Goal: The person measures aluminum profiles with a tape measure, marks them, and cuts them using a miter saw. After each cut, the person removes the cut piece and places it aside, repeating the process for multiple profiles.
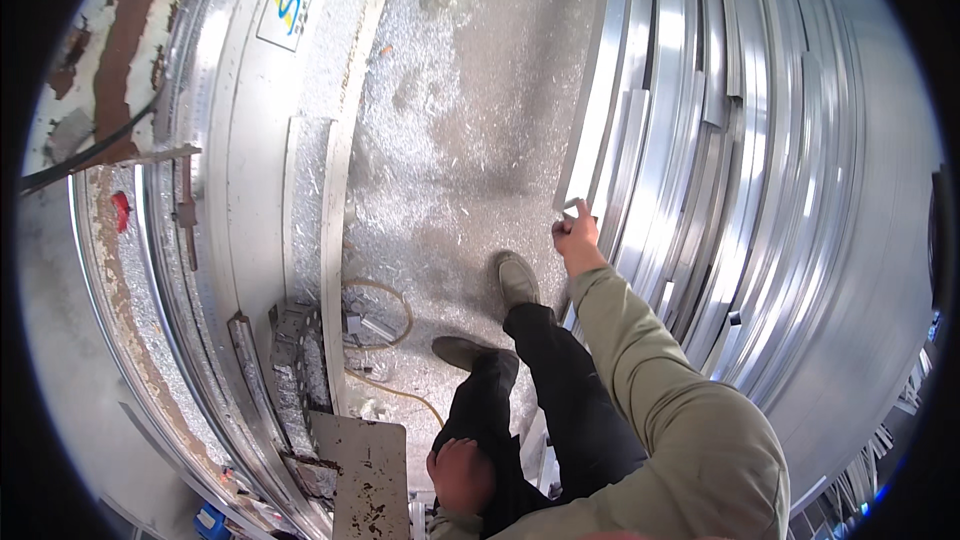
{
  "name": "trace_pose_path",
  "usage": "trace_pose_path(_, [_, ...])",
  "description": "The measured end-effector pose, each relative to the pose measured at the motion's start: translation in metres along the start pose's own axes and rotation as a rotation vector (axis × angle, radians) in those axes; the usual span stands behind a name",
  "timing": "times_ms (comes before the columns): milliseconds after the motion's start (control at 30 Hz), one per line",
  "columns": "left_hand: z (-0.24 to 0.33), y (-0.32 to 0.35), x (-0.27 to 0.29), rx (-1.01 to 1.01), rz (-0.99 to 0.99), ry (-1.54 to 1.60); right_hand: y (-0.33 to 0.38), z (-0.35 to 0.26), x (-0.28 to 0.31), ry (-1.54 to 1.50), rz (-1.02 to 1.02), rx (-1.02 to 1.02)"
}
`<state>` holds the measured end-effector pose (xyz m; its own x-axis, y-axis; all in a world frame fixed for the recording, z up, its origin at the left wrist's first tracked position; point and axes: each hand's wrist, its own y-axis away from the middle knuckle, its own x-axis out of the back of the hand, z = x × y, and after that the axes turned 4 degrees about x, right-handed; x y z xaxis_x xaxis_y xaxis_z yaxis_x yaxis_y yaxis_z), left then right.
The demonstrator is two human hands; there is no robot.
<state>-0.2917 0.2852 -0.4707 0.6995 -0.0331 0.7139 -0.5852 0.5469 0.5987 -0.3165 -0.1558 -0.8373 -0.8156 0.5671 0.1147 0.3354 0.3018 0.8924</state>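
Note:
My right hand (577, 234) is stretched forward to the near end of a long silver aluminium profile (592, 130), the leftmost of a stack. Its thumb and fingers are closed on that end, and the profile runs away from me toward the top of the view. Low in the view, my left hand (460, 477) lies against my dark trouser leg by the knee. Its fingers are partly hidden and blurred, so their grip does not show.
More aluminium profiles (680, 130) lie lengthwise on the right. A pale machine bed (262, 140) runs along the left, with a rusty metal plate (360, 475) near me. Metal chips cover the floor (470, 130), where a yellowish hose (408, 315) curls beside my shoes.

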Motion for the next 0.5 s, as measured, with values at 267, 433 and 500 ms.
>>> trace_pose_path(267, [-0.021,0.026,0.0,-0.045,-0.077,0.175,0.222,-0.059,-0.024,0.125,-0.604,-0.438])
trace_pose_path(433, [-0.042,0.038,-0.004,-0.007,-0.04,0.305,0.318,-0.108,-0.04,0.273,-0.851,-0.515])
trace_pose_path(500, [-0.041,0.036,0.011,0.054,-0.111,0.283,0.361,-0.132,-0.045,0.309,-1.066,-0.55])
